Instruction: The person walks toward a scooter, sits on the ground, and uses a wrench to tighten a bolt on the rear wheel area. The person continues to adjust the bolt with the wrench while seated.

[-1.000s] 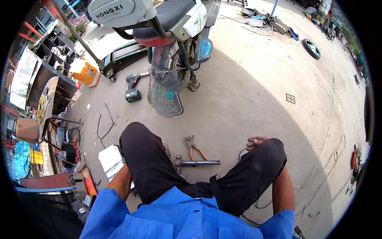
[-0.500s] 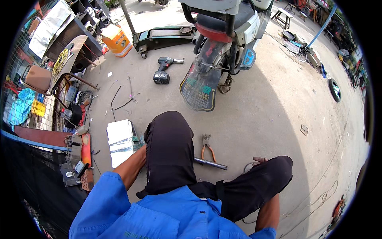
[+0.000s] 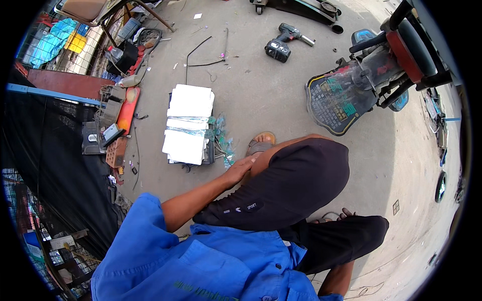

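Note:
My left hand rests against my bent left shin, just above the sandal. Its visible fingers lie stretched along the leg, with nothing seen in them. Close to its left is a stack of white sheets on a dark base, bound with clear film. Torn greenish film trails from the stack's right side. My right forearm passes under my right thigh. Fingertips of my right hand show past the thigh, apart, next to a thin loop; the palm is hidden.
A cordless impact wrench lies ahead on the concrete. A scooter's rear mudguard stands at right, with a floor jack beyond. Black wire lies past the stack. Clutter, including a brick, lines the left side.
My view has swung left, shifting the stack and scooter rightward. My left hand has come out from behind the knee. The orange-handled pliers and metal tube have gone out of sight.

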The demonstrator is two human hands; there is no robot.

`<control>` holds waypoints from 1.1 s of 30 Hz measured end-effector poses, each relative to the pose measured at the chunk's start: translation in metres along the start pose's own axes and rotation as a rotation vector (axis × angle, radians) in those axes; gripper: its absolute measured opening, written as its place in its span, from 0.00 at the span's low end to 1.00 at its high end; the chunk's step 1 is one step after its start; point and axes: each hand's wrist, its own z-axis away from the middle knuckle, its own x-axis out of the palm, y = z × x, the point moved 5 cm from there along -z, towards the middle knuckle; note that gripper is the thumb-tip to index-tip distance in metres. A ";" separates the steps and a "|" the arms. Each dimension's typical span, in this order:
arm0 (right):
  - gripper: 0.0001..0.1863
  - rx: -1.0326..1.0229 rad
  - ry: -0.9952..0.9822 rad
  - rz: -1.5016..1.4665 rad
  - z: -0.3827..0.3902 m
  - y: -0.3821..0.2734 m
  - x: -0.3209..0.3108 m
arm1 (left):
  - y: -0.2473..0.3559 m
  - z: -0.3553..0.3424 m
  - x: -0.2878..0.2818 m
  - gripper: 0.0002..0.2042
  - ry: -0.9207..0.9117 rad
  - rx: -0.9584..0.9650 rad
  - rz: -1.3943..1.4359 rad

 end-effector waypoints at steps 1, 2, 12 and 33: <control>0.24 0.022 -0.012 0.007 -0.009 0.003 -0.007 | -0.048 0.005 -0.040 0.19 0.048 -0.070 -0.211; 0.24 0.016 0.039 0.031 -0.009 0.001 -0.013 | -0.071 0.014 -0.057 0.20 0.116 -0.235 -0.240; 0.25 -0.086 0.063 0.133 -0.024 -0.002 0.004 | -0.090 0.070 -0.152 0.25 0.687 -0.262 0.697; 0.27 -0.163 0.017 0.208 -0.026 0.000 0.039 | -0.037 0.093 -0.282 0.21 1.031 -0.098 -0.431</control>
